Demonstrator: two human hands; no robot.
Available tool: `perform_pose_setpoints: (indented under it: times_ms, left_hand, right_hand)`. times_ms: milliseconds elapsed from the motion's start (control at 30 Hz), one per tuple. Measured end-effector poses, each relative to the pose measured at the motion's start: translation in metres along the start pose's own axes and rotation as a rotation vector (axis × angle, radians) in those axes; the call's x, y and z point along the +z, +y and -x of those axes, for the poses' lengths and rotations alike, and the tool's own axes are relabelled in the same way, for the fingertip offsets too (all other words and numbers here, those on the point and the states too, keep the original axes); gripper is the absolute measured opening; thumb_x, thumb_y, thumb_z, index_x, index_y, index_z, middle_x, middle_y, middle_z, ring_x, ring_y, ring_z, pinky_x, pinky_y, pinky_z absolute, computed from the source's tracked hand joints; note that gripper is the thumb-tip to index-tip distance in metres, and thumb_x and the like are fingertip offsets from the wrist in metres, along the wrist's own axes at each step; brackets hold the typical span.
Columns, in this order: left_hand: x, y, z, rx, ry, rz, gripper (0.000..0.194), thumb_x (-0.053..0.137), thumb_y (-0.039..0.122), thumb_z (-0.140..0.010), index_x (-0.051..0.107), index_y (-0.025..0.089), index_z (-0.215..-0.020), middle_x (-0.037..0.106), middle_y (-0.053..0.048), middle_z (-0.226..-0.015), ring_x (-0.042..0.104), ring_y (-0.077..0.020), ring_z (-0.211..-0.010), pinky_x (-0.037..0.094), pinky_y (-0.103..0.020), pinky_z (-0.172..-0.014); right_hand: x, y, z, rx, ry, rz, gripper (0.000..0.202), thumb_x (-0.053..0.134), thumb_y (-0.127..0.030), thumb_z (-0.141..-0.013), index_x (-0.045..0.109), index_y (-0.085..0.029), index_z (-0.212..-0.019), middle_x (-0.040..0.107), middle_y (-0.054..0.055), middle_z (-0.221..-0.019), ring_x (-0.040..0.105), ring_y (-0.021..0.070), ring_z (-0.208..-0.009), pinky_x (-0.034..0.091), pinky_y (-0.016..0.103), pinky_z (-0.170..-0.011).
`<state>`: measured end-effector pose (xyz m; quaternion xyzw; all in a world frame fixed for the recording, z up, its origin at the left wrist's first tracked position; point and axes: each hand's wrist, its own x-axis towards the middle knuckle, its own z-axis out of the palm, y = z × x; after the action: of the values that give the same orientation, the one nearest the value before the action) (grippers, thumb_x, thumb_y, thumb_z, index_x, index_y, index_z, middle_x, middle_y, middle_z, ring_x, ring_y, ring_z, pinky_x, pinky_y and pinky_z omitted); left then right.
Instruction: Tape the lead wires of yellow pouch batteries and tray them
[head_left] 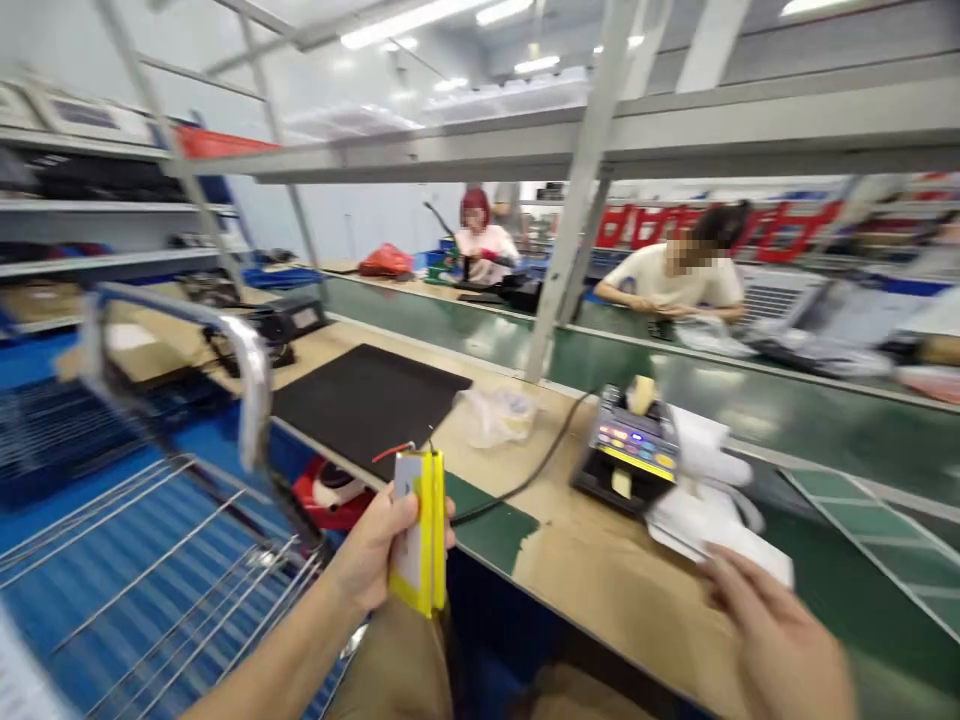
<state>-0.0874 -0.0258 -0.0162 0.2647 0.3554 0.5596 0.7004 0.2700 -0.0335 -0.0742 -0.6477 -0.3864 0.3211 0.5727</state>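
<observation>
In my left hand (390,535) is a battery pack (418,530), silver flat cells bound with yellow tape, held upright past the bench's front edge. A thin red wire sticks out from its top end. My right hand (772,630) hovers at the right over the bench, its thumb and fingers pinched together near the lower edge of white sheets (720,535). Blur hides what, if anything, sits in that pinch. Left of the sheets stands an automatic tape dispenser (630,450) with lit buttons, a tape roll on top and a short yellowish strip at its front.
A black mat (367,400), a clear plastic bag (499,415) and a black cable (532,478) lie on the bench. At left is a wire rack cart (180,570) with a metal handle. Two people work across the green conveyor (480,325). A metal post (574,230) rises midway.
</observation>
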Motion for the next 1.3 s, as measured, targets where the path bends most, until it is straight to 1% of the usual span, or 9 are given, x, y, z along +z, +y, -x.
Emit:
perform_pose_setpoints:
  times_ms: [100,333,533,667,800,933,1067,1133,1300]
  left_hand:
    - [0.021,-0.042,-0.009,-0.180,-0.150,0.001,0.042,0.083,0.036,-0.059,0.058,0.016,-0.086,0.068,-0.005,-0.074,0.067,-0.0210,-0.067,0.056,-0.030,-0.058]
    - [0.023,-0.071,0.004,-0.210,-0.260,-0.243,0.056,0.083,0.036,-0.058,0.055,0.015,-0.102,0.067,-0.007,-0.092,0.066,-0.0200,-0.075,0.050,-0.029,-0.069]
    - [0.014,-0.050,0.002,-0.174,-0.242,-0.492,0.047,0.076,0.021,-0.060,0.054,0.015,-0.100,0.063,0.001,-0.081,0.056,-0.0129,-0.069,0.043,-0.021,-0.061]
    - [0.015,-0.038,0.004,-0.273,-0.375,-0.508,0.043,0.075,0.023,-0.059,0.055,0.014,-0.095,0.059,0.003,-0.074,0.050,-0.0097,-0.059,0.038,-0.018,-0.051]
    - [0.026,-0.034,0.008,-0.308,-0.450,-0.502,0.037,0.073,0.016,-0.061,0.057,0.015,-0.095,0.058,0.004,-0.072,0.049,-0.0090,-0.059,0.040,-0.018,-0.053]
    - [0.039,-0.036,0.012,-0.224,-0.449,-0.582,0.033,0.068,0.011,-0.061,0.057,0.016,-0.092,0.055,0.004,-0.074,0.048,-0.0097,-0.062,0.039,-0.018,-0.056]
    - [0.041,-0.040,0.014,-0.090,-0.387,-0.842,0.030,0.069,0.018,-0.064,0.059,0.017,-0.093,0.057,0.003,-0.073,0.050,-0.0136,-0.065,0.038,-0.021,-0.057]
    - [0.039,-0.041,0.014,-0.056,-0.361,-0.944,0.030,0.069,0.021,-0.065,0.060,0.018,-0.094,0.059,0.002,-0.074,0.051,-0.0155,-0.067,0.038,-0.022,-0.059]
    - [0.036,-0.039,0.015,-0.073,-0.350,-0.932,0.031,0.068,0.023,-0.067,0.060,0.017,-0.096,0.058,0.002,-0.076,0.048,-0.0139,-0.068,0.037,-0.021,-0.060]
  right_hand:
    - [0.032,-0.002,0.008,0.112,-0.045,-0.132,0.050,0.072,-0.055,-0.064,0.066,-0.011,-0.087,0.063,0.004,-0.070,0.052,0.0122,-0.056,0.045,0.025,-0.050]
    - [0.097,-0.021,-0.011,0.064,-0.025,-0.091,0.044,0.050,-0.054,-0.084,0.059,-0.011,-0.084,0.061,0.003,-0.071,0.050,0.0086,-0.051,0.040,0.022,-0.046]
    - [0.083,-0.056,0.002,-0.173,-0.134,0.115,0.027,0.062,-0.044,-0.077,0.057,-0.018,-0.076,0.050,-0.001,-0.066,0.044,0.0133,-0.064,0.037,0.024,-0.056]
    - [0.068,-0.101,0.020,-0.249,-0.533,0.208,0.029,0.062,-0.043,-0.079,0.054,-0.018,-0.066,0.050,0.000,-0.068,0.043,0.0134,-0.066,0.036,0.024,-0.059]
    - [0.076,-0.125,0.037,-0.357,-0.912,0.317,0.017,0.060,-0.036,-0.083,0.052,-0.020,-0.085,0.054,0.001,-0.082,0.051,0.0151,-0.077,0.043,0.025,-0.068]
    - [0.095,-0.117,0.055,-0.394,-0.920,0.365,0.018,0.060,-0.035,-0.084,0.052,-0.022,-0.094,0.059,0.001,-0.086,0.054,0.0150,-0.082,0.045,0.027,-0.075]
    - [0.105,-0.102,0.063,-0.151,-0.905,0.162,0.020,0.056,-0.038,-0.087,0.049,-0.021,-0.096,0.058,-0.001,-0.078,0.054,0.0123,-0.071,0.046,0.023,-0.063]
    - [0.103,-0.100,0.061,-0.057,-0.923,0.063,0.025,0.058,-0.039,-0.086,0.047,-0.022,-0.100,0.058,-0.001,-0.077,0.055,0.0119,-0.070,0.046,0.023,-0.062]
    - [0.080,-0.100,0.057,-0.133,-0.805,0.110,0.036,0.061,-0.038,-0.084,0.045,-0.023,-0.112,0.059,0.004,-0.096,0.056,0.0165,-0.092,0.049,0.028,-0.078]
